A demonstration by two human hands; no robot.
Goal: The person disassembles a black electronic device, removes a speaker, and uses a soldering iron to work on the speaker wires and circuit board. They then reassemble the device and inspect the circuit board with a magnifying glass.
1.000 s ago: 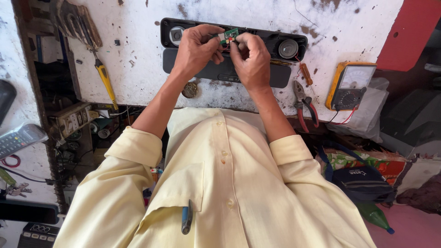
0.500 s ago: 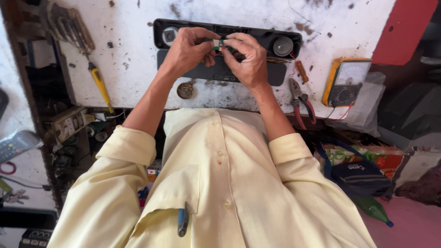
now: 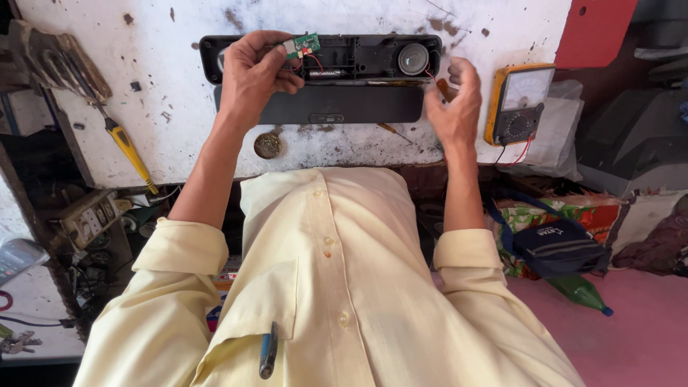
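Observation:
My left hand (image 3: 252,74) pinches a small green circuit board (image 3: 302,45) with red wires, above the left part of an opened black speaker bar (image 3: 358,59) lying on a stained white bench (image 3: 179,86). A round speaker cone (image 3: 413,59) shows at the bar's right end. The bar's flat black cover (image 3: 337,106) lies just in front of it. My right hand (image 3: 454,107) hovers at the bar's right end with its fingers spread and curled, holding nothing. A brown-handled tool (image 3: 443,89) lies partly hidden behind it.
A yellow multimeter (image 3: 517,104) with red and black leads stands right of the bar. On the left lie a yellow-handled screwdriver (image 3: 129,152), a round metal part (image 3: 267,145) and a power strip (image 3: 89,216). A dark blue bag (image 3: 560,245) and green bottle (image 3: 582,294) sit on the right.
My right hand has let go of the circuit board and moved right, to the bar's right end. My left hand keeps hold of the board.

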